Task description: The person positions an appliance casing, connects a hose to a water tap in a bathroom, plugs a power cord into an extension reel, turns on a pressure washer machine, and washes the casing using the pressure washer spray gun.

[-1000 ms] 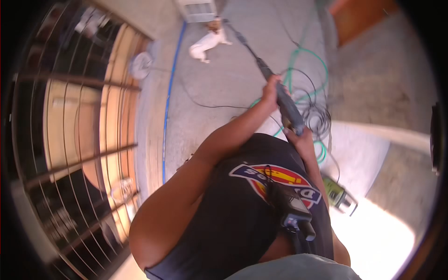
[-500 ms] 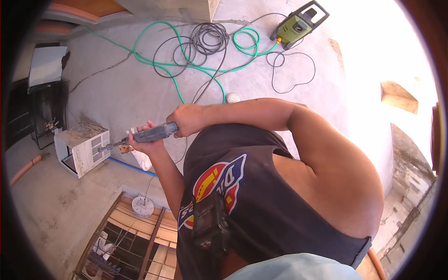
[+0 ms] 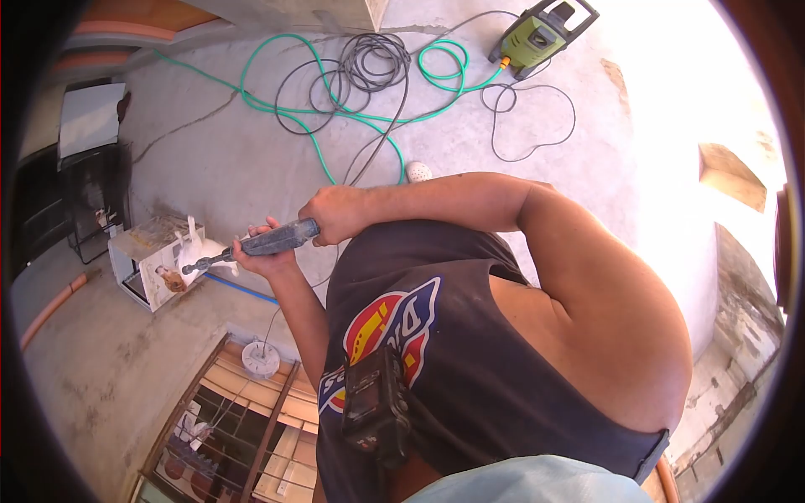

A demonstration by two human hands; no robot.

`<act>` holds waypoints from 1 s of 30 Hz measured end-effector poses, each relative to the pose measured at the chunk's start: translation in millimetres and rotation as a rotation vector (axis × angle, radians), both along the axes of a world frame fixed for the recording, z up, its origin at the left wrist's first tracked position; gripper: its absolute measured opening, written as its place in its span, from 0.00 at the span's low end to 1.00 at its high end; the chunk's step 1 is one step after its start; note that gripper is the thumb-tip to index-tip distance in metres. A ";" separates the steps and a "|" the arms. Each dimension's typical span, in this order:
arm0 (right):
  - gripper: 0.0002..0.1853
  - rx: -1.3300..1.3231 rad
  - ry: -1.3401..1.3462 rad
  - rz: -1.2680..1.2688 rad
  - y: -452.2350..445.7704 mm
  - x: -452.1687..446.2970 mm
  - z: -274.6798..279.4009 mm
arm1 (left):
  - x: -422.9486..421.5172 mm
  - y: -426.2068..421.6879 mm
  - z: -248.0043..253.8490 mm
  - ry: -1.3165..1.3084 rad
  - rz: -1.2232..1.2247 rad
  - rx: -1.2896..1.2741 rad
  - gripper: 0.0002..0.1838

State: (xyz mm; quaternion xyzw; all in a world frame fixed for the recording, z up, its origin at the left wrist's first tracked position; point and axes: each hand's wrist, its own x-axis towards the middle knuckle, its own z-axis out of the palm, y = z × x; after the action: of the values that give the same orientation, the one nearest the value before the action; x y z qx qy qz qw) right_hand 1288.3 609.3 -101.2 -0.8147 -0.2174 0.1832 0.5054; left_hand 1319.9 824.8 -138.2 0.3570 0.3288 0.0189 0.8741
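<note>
A dark grey pressure washer gun points to the left, its lance ending at a nozzle. My right hand is closed round the rear of the gun, at its handle. Further forward, my left hand wraps it from below, some fingers showing above. A white and brown animal, probably a small dog, shows beside and behind the lance. Past it on the floor is a boxy white appliance casing, partly covered by the animal. Whether the trigger is pressed is hidden.
The green pressure washer stands at the upper right. A green hose and a coiled black hose sprawl over the concrete floor. One white clog shows beyond my arm. A barred window lies at lower left.
The dog has moved left and up, from below the gun to in front of the casing. The view has shifted slightly; both hands keep their grip on the gun.
</note>
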 end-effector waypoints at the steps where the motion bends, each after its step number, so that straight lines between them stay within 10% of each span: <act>1: 0.13 0.008 0.001 0.006 -5.2 0.9 -3.2 | 0.1 -6.0 -1.4 -0.001 0.017 0.023 0.20; 30: 0.16 -0.139 0.125 0.128 7.9 15.7 16.6 | -14.0 -20.7 -13.4 0.084 0.334 -0.175 0.27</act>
State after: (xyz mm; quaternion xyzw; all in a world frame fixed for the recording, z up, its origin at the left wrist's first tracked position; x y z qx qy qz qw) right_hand 1304.0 617.3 -84.6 -0.8193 -0.2237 0.2802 0.4475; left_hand 1305.9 804.1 -151.6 0.2207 0.4199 0.1204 0.8721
